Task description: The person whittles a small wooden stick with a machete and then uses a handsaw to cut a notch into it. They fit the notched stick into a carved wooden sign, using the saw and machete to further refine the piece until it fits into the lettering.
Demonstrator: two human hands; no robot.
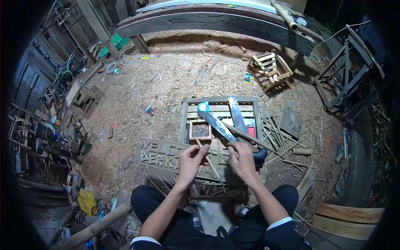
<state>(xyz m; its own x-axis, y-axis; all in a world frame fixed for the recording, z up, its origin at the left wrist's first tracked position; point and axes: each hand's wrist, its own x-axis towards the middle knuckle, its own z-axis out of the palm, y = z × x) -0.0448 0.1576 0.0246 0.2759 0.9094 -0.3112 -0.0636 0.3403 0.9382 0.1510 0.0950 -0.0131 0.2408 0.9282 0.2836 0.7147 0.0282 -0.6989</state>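
A slatted wooden table (221, 99) stands ahead of the person, a lettered wooden board (170, 160) along its near side. The right hand (243, 160) grips the lower end of a broad-bladed knife (218, 125), angled over the table. The left hand (190, 166) pinches a thin stick (211, 165) between thumb and fingers, above the board. A turquoise tape measure (203, 106) sits by the knife's far end.

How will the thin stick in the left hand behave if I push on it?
The thin stick is probably light, given how slender it is. Its straight, unsagging run past the left hand suggests stiffness, but that thinness could let it flex or snap under a hard push.
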